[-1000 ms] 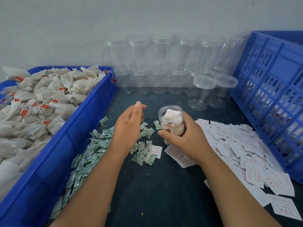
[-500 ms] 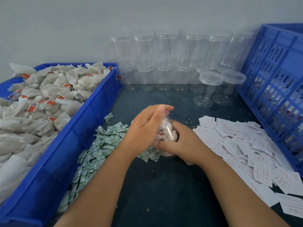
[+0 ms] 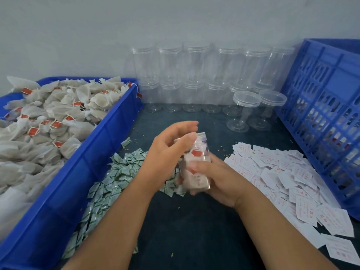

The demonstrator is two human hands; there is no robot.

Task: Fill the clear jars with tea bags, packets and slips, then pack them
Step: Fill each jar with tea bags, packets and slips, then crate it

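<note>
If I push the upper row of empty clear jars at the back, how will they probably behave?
Probably light: the upper jars are empty, thin clear plastic. Likely to topple, since each stands tall on a lower jar. Once fallen, they would probably roll, being round.

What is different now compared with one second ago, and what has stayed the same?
The left hand moved right, from above the green packets to the mouth of the filled jar. The right hand, which gripped the jar standing on the table, now holds it tilted and apparently lifted. The empty jars, the bin of tea bags and the slips stayed in place.
</note>
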